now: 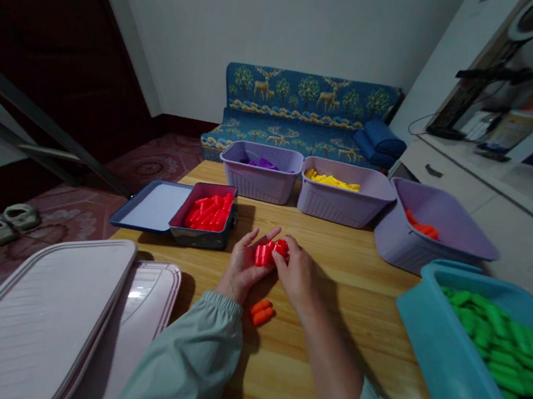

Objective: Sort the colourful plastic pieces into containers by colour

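Over the middle of the wooden table, my left hand (242,264) is turned palm up with a few shiny red plastic pieces (264,254) resting in it, against its fingers. My right hand (299,273) comes in from the right, thumb and fingers closed on another red piece (282,248) touching those in the left. Their exact kind is too small to make out. Just below the hands, a couple of orange pieces (261,312) lie side by side on the table. Left of the hands stands an open hinged case (200,237) filled with similar red pieces (210,211).
Lilac bins hold purple pieces (261,162), yellow pieces (332,180) and orange-red pieces (421,225) along the far side. A teal bin (447,363) of green pieces (506,345) stands at right. Pale lids (42,305) are stacked at left. A patterned sofa (305,114) stands behind.
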A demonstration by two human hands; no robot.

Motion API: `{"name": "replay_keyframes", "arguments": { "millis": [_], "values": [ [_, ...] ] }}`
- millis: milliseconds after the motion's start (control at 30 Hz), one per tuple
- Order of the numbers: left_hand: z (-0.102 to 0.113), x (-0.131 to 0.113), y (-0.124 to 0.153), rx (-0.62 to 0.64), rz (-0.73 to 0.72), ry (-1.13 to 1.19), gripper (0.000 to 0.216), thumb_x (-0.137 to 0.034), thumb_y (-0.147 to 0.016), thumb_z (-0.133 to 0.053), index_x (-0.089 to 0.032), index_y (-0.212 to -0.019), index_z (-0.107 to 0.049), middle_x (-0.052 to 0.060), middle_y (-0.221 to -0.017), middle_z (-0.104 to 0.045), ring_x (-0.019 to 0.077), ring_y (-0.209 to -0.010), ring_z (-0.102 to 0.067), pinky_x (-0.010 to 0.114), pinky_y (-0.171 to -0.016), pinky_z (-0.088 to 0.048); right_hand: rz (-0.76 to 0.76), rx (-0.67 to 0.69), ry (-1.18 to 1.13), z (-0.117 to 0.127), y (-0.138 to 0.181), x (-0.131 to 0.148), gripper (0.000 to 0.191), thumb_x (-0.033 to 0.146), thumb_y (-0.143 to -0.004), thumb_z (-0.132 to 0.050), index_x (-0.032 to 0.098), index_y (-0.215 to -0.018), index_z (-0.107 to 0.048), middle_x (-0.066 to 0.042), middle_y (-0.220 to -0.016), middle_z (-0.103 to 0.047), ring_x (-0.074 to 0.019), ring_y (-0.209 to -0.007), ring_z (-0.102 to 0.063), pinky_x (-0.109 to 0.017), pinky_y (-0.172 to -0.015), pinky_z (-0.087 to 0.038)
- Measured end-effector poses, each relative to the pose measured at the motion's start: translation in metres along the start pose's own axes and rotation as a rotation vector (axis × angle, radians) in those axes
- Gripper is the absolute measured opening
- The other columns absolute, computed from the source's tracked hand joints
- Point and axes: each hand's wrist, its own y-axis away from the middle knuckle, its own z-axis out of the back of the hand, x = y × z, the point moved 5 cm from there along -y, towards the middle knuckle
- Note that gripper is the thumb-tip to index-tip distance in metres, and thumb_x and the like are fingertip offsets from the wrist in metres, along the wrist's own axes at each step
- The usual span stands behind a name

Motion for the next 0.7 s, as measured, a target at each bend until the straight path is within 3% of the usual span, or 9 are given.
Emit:
{"name": "replay_keyframes", "arguments": {
  "millis": [100, 200, 367, 467, 567, 700],
  "values": [
    [-0.001, 0.0, 0.0, 0.04, 0.02, -0.001, 0.053, -0.04, -0.093, -0.039, -0.01, -0.136, -0.049, 0.018, -0.101, -0.07, 0.0243, -0.089, -0.069, 0.038, -0.079, -0.055, -0.061, -0.085, -0.057, 0.01, -0.002, -0.007, 0.024, 0.034, -0.084, -0.055, 0.021, -0.103, -0.062, -0.008, -0.09, -0.07, -0.0205, -0.079, -0.063, -0.03, -0.072, -0.045],
    [-0.001, -0.001, 0.0, 0.062, -0.016, 0.024, 0.055, -0.042, -0.094, -0.037, -0.012, -0.138, -0.046, 0.019, -0.111, -0.067, 0.0255, -0.097, -0.068, 0.043, -0.085, -0.053, -0.1, -0.188, -0.278, 0.022, -0.004, -0.009, 0.026, 0.042, -0.083, -0.053, 0.02, -0.092, -0.064, -0.006, -0.088, -0.069, -0.0185, -0.076, -0.062, -0.029, -0.07, -0.046],
    [-0.002, -0.003, 0.0, 0.083, -0.061, 0.028, 0.056, -0.044, -0.094, -0.037, -0.013, -0.14, -0.044, 0.02, -0.125, -0.061, 0.0276, -0.108, -0.064, 0.044, -0.086, -0.053, -0.16, 0.041, -0.709, 0.009, -0.005, -0.004, 0.038, 0.046, -0.088, -0.038, 0.019, -0.092, -0.065, -0.005, -0.085, -0.065, -0.0159, -0.063, -0.058, -0.025, -0.048, -0.043],
    [-0.002, -0.003, 0.001, 0.074, -0.07, 0.014, 0.055, -0.042, -0.093, -0.038, -0.012, -0.138, -0.047, 0.02, -0.116, -0.065, 0.027, -0.1, -0.066, 0.044, -0.085, -0.054, -0.043, -0.016, -0.647, 0.0, -0.005, 0.001, 0.03, 0.042, -0.087, -0.047, 0.019, -0.089, -0.066, -0.008, -0.1, -0.062, -0.0184, -0.082, -0.061, -0.029, -0.065, -0.052],
    [-0.001, -0.005, 0.002, 0.053, -0.074, -0.006, 0.055, -0.041, -0.093, -0.04, -0.013, -0.139, -0.047, 0.016, -0.105, -0.068, 0.0251, -0.092, -0.068, 0.043, -0.083, -0.055, 0.07, -0.121, -0.532, -0.007, -0.002, 0.004, 0.019, 0.031, -0.084, -0.053, 0.02, -0.089, -0.068, -0.01, -0.111, -0.057, -0.0208, -0.109, -0.055, -0.034, -0.094, -0.047],
    [0.003, -0.006, 0.002, 0.03, -0.068, 0.005, 0.06, -0.042, -0.09, -0.046, -0.016, -0.143, -0.042, 0.014, -0.099, -0.069, 0.0235, -0.087, -0.069, 0.043, -0.084, -0.054, 0.123, -0.057, -0.465, -0.015, 0.0, 0.007, 0.018, 0.02, -0.081, -0.055, 0.021, -0.093, -0.068, -0.008, -0.114, -0.056, -0.0189, -0.11, -0.054, -0.034, -0.099, -0.044]
  ]
}}
